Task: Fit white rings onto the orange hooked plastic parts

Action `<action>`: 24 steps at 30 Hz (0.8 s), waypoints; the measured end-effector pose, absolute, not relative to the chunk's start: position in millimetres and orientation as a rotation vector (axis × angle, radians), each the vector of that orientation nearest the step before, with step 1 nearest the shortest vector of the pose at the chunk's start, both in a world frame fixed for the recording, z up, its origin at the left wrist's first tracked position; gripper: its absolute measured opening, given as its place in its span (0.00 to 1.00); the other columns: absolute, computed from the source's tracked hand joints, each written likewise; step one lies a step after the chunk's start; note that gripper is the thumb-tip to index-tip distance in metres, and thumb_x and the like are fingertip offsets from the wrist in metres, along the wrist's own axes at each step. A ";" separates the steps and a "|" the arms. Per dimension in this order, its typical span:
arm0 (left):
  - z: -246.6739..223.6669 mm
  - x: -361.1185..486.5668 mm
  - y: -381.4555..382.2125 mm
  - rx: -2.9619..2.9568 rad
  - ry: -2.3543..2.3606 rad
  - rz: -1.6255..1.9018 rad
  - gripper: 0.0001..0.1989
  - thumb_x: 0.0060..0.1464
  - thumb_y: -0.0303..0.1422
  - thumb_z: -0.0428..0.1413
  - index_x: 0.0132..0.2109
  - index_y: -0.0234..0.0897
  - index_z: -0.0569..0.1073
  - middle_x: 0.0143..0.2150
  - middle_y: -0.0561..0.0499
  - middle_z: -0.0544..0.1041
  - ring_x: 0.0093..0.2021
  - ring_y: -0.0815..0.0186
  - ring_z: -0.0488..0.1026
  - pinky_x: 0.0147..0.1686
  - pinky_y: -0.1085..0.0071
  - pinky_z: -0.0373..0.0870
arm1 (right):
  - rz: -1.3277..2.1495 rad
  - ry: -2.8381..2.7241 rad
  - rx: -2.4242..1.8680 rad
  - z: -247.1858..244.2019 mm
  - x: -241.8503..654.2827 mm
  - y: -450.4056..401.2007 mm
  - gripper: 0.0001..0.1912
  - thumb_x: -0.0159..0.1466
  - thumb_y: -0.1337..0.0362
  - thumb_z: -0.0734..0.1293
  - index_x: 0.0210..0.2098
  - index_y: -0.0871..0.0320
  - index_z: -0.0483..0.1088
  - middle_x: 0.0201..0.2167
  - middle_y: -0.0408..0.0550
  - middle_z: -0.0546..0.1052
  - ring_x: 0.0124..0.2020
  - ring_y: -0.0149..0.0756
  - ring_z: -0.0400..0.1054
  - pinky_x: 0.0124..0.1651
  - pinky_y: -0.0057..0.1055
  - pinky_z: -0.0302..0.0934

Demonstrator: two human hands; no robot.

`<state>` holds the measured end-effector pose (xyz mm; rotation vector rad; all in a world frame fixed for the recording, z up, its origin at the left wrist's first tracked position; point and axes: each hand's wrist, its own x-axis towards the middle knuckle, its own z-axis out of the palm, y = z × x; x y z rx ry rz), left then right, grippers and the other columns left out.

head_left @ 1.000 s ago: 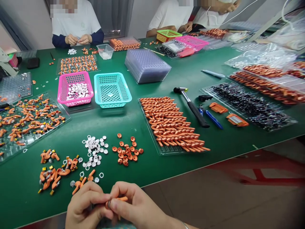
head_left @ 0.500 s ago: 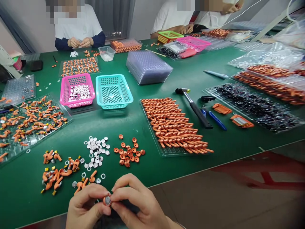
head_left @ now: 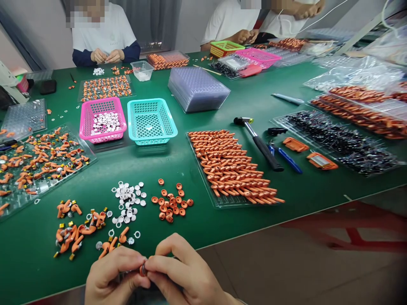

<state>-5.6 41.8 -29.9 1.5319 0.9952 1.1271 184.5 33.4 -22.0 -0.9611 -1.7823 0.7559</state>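
At the table's near edge, my left hand (head_left: 110,273) pinches a small round orange earbud cap (head_left: 143,270) between thumb and forefinger. My right hand (head_left: 187,273) pinches the same cap from the other side; the fingers cover most of it, and its greyish face is turned edge-on. Just beyond the hands lie orange earbud shells (head_left: 76,233) with yellow and silver parts attached. White discs and rings (head_left: 127,197) form a loose pile, and beside them are more round orange caps (head_left: 171,203).
A pink basket (head_left: 83,127) with white discs stands beside a turquoise basket (head_left: 174,132). A tray of orange stems (head_left: 232,169), a hammer (head_left: 263,146), blue pliers (head_left: 289,160) and stacked clear trays (head_left: 199,89) lie around. Co-workers (head_left: 104,34) sit across the green table (head_left: 143,159).
The cap has turned between my fingers, so its silvery disc face, visible before, is now seen from the edge. My left hand has shifted slightly left.
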 end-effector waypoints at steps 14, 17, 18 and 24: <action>-25.6 -0.6 43.6 1.571 0.952 1.134 0.11 0.52 0.25 0.66 0.41 0.45 0.81 0.33 0.54 0.83 0.30 0.66 0.80 0.29 0.77 0.78 | 0.973 -1.545 -0.916 -26.7 178.8 33.9 0.06 0.66 0.71 0.67 0.37 0.60 0.78 0.30 0.49 0.74 0.30 0.33 0.71 0.32 0.25 0.67; -21.1 0.5 47.2 1.680 1.003 1.120 0.10 0.50 0.28 0.68 0.40 0.45 0.81 0.30 0.54 0.83 0.28 0.66 0.80 0.30 0.78 0.78 | 1.063 -1.472 -0.931 -29.6 180.5 34.3 0.05 0.65 0.71 0.68 0.37 0.58 0.77 0.30 0.48 0.74 0.30 0.33 0.71 0.33 0.26 0.67; -19.8 0.3 48.1 1.735 1.010 1.107 0.10 0.51 0.28 0.67 0.40 0.44 0.81 0.30 0.53 0.83 0.28 0.66 0.80 0.30 0.78 0.78 | 1.089 -1.454 -0.934 -30.6 181.1 34.4 0.05 0.65 0.70 0.68 0.37 0.58 0.77 0.30 0.47 0.74 0.30 0.33 0.71 0.34 0.27 0.67; -13.0 2.3 52.3 1.928 1.025 1.057 0.09 0.53 0.28 0.66 0.43 0.42 0.81 0.29 0.51 0.83 0.27 0.66 0.80 0.28 0.79 0.77 | 1.248 -1.359 -0.951 -39.3 181.9 32.5 0.08 0.67 0.61 0.67 0.34 0.57 0.76 0.29 0.47 0.75 0.31 0.34 0.71 0.35 0.28 0.67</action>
